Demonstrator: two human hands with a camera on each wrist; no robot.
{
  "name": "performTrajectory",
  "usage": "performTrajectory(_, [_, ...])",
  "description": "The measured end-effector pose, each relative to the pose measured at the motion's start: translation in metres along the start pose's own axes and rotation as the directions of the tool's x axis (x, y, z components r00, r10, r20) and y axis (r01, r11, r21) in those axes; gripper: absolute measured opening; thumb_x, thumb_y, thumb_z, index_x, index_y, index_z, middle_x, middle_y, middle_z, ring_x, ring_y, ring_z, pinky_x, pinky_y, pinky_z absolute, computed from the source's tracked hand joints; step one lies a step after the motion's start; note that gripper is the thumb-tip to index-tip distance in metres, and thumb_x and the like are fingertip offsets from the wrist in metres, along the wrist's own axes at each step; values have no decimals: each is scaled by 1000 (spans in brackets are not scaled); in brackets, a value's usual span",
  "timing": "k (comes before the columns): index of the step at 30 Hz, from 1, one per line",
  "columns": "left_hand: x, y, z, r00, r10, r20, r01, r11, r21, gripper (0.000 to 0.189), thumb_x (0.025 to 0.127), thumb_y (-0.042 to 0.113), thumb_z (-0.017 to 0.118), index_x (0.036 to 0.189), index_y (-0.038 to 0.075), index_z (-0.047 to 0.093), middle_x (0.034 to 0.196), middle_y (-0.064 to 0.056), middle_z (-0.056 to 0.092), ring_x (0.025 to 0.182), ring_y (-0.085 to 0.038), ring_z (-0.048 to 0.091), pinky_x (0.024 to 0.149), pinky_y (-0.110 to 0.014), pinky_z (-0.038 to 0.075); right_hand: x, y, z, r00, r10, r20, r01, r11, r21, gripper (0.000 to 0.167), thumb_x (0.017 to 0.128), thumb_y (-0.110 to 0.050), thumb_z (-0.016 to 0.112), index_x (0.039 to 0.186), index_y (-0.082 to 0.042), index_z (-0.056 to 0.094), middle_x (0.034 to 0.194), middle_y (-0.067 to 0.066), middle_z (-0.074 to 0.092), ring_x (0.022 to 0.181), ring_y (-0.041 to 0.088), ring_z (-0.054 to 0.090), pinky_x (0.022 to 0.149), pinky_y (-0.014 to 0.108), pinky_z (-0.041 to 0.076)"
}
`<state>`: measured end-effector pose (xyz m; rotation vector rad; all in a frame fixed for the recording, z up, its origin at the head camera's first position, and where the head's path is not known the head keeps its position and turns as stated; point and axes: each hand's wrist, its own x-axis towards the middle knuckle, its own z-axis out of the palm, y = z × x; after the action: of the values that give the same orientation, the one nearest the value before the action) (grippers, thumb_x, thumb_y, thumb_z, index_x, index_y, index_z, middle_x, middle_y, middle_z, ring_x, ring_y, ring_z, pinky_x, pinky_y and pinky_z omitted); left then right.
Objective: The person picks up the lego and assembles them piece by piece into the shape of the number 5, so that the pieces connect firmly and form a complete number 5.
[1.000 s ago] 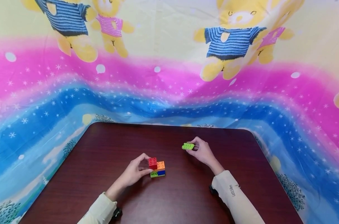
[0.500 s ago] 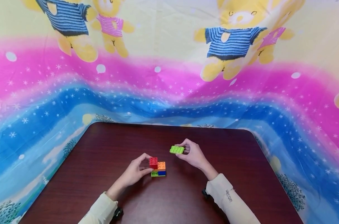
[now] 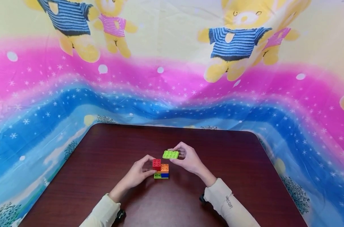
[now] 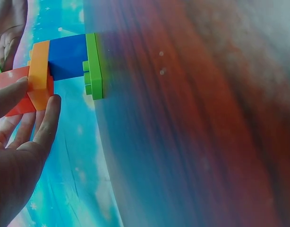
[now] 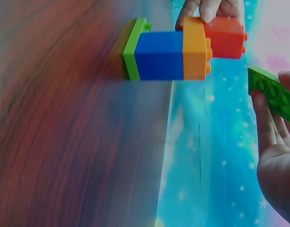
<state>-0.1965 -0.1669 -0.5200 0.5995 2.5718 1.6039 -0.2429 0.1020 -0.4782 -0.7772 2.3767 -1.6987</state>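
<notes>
A small stack of toy bricks stands on the table: a thin green plate (image 5: 134, 49) at the bottom, a blue brick (image 5: 159, 56) on it, then an orange brick (image 5: 194, 48), with a red brick (image 3: 156, 164) on top at the left. My left hand (image 3: 135, 174) grips the stack at its left side, thumb on the red brick and a finger by the orange one. Above and just right of the stack, my right hand (image 3: 189, 160) pinches a second light green plate (image 3: 170, 154) by its right end, studs up. Its hollow underside shows in the right wrist view.
The dark brown wooden table (image 3: 118, 138) has rounded far corners. Behind and beside it hangs a printed cloth (image 3: 160, 88) with bears and snowflakes. Pale sleeves cover both forearms, with a black strap at each wrist.
My right hand has moved left and a little nearer with the green plate, from well right of the stack to close over it. The left hand and the stack stay nearly still.
</notes>
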Motion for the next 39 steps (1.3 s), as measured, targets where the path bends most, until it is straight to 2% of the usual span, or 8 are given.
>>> performTrajectory(8, [1, 0, -1, 1000, 0, 9, 0, 1000, -13, 39, 93, 6, 77, 124, 20, 59, 123, -2, 69, 115, -24, 69, 94, -36, 61, 0, -8, 13, 997, -59, 59, 58, 998, 16, 38, 92, -12, 79, 128, -16, 69, 132, 6, 69, 109, 20, 72, 96, 30, 59])
performTrajectory(16, [1, -1, -2, 1000, 7, 27, -7, 1000, -18, 40, 92, 5, 76, 125, 19, 58, 127, -5, 67, 117, -26, 69, 95, -36, 60, -1, -8, 24, 992, -86, 97, 80, 995, 63, 38, 93, -11, 78, 130, -15, 68, 138, 5, 67, 112, 19, 71, 98, 45, 59])
performTrajectory(25, [2, 1, -3, 999, -11, 34, 13, 999, -33, 43, 92, 4, 76, 127, 19, 57, 128, -3, 66, 118, -24, 69, 95, -36, 60, 0, -5, 30, 986, -101, 132, 92, 993, 68, 37, 95, -10, 76, 130, -14, 67, 139, 5, 67, 113, 21, 69, 98, 41, 59])
performTrajectory(33, [1, 0, -3, 999, -9, 32, 11, 999, -39, 40, 93, 5, 76, 126, 19, 57, 128, -4, 66, 118, -23, 69, 93, -34, 61, 0, 0, 33, 988, -84, 128, 88, 996, -31, 42, 96, -20, 76, 137, -22, 67, 134, -4, 69, 115, 14, 66, 100, 42, 58])
performTrajectory(35, [1, 0, -3, 999, -11, 31, 12, 999, -38, 40, 93, 6, 76, 127, 19, 57, 128, -4, 66, 118, -23, 68, 93, -34, 61, 0, 1, 33, 989, -83, 126, 90, 995, -50, 43, 96, -22, 76, 138, -22, 67, 134, -3, 69, 116, 17, 65, 101, 47, 57])
performTrajectory(39, [1, -1, -3, 999, -16, 33, 18, 999, -41, 41, 94, 6, 76, 127, 20, 58, 128, -3, 66, 118, -22, 68, 93, -33, 61, 0, 2, 33, 988, -82, 128, 90, 994, -61, 42, 96, -21, 76, 137, -19, 68, 132, 1, 69, 113, 20, 65, 98, 45, 58])
